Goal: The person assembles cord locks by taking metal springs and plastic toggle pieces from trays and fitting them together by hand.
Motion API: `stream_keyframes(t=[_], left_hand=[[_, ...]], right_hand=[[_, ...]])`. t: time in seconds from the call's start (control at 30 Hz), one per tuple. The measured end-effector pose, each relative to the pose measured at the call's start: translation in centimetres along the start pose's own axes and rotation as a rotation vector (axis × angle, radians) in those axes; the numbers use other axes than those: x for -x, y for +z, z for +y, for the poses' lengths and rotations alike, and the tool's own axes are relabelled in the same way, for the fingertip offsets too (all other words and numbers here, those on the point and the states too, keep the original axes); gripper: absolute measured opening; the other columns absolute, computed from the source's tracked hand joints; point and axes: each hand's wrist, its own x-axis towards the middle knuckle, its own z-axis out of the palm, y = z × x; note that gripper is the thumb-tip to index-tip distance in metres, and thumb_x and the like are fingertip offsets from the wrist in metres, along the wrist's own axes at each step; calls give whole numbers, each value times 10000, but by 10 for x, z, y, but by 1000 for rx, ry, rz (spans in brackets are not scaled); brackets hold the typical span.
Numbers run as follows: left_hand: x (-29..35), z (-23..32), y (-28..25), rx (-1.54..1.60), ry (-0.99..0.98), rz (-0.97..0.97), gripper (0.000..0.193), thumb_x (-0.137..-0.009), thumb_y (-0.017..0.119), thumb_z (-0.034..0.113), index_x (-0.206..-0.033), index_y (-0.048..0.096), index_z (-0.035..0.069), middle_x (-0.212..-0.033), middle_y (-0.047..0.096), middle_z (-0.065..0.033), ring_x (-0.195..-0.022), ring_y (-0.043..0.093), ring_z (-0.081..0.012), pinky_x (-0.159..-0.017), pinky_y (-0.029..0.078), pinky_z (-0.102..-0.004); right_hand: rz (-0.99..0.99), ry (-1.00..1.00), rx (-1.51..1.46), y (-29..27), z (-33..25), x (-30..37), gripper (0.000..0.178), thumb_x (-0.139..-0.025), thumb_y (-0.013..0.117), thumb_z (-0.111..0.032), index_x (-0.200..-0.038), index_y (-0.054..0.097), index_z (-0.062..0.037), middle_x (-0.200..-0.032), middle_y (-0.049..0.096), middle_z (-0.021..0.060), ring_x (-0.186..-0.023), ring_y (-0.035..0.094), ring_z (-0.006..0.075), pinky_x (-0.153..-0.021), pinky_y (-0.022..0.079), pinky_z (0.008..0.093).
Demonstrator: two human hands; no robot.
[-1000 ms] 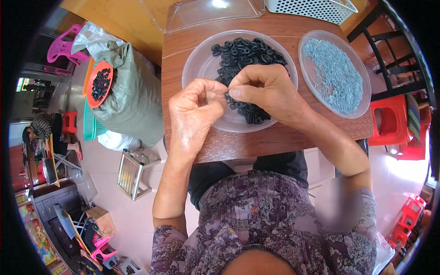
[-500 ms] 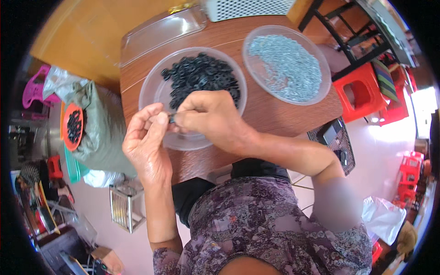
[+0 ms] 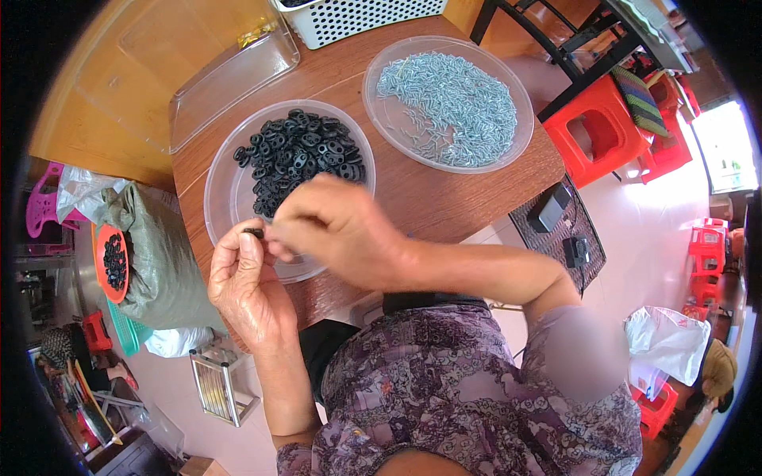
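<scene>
My left hand [image 3: 252, 289] pinches a small black plastic piece [image 3: 253, 232] between thumb and forefinger, near the front left rim of a clear round tub [image 3: 213, 208]. Right beside it, my right hand [image 3: 329, 230] has its fingers bent together, their tips close to the piece. This hand is blurred, and whatever its fingertips hold is hidden. Inside the tub lies a heap of black plastic pieces [image 3: 305, 151] with holes in them. Farther right, a second clear round tub [image 3: 524, 143] holds a spread of small silvery metal pins [image 3: 456, 103].
Both tubs stand on a brown wooden table [image 3: 405, 210]. At its back are a clear plastic lid [image 3: 230, 83] and a white perforated basket [image 3: 361, 20]. A grey-green sack [image 3: 163, 262] and an orange bowl [image 3: 103, 274] are at left, a red stool [image 3: 595, 127] at right.
The whole view has shifted, so the table and tubs appear farther left. My right fingertips have come slightly away from the left ones, and the black piece shows more plainly.
</scene>
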Motion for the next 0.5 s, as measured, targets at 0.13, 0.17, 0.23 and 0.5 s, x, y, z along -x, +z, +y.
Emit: stream_keyframes(t=[0.13,0.17,0.23,0.5], left_hand=[[1,-4,-6,-49,-23,-29,169,-851,614,101,-935,584,-43,-757,620,-116,-584,551,-145,-540,470,-266],[2,-5,-7,-83,7,-18,174,-854,612,110,-931,579,-43,-728,616,-118,-547,544,-147,-504,465,-266],[4,-6,-6,-119,34,-12,178,-854,612,110,-931,580,-47,-729,618,-117,-552,545,-143,-510,465,-259],[2,-10,0,-179,21,-28,175,-851,614,101,-926,588,-55,-731,626,-117,-556,541,-125,-524,460,-240]], right_hand=[[143,-50,501,-76,24,-10,66,-751,648,-73,-798,646,-27,-783,634,86,-762,596,196,-687,466,301],[117,75,570,-96,27,-13,71,-748,648,-79,-800,652,-31,-775,635,94,-774,597,195,-694,465,299],[81,198,633,-120,32,-17,78,-744,647,-86,-803,658,-36,-767,636,102,-786,597,195,-701,464,296],[-128,58,1066,-131,65,-22,111,-707,658,-134,-696,616,-31,-721,613,119,-776,556,317,-703,447,415]])
